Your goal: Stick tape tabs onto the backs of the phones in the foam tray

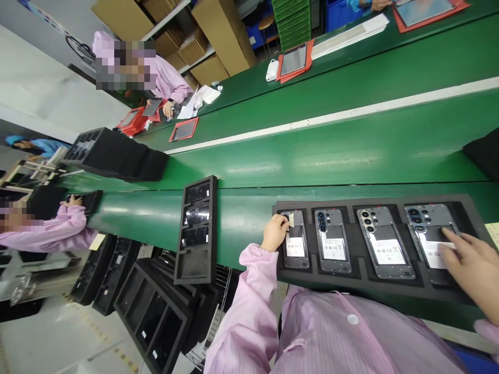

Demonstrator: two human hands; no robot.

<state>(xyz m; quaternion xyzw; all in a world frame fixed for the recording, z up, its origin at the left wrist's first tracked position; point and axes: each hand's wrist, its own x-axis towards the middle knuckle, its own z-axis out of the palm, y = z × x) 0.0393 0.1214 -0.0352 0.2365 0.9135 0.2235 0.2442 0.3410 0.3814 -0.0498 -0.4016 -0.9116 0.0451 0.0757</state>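
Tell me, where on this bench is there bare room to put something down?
The green belt lies bare between the white stripe and the black foam tray of four phone backs. Another gap lies between that tray and the upright narrow tray. The four-phone tray is crowded: left hand on the leftmost phone, right hand on the rightmost.

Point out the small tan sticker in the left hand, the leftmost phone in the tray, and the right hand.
small tan sticker (pixel 290 220), head view, its flat face.
leftmost phone (pixel 295 247), head view, white battery label.
right hand (pixel 470 266), head view, back of the hand.
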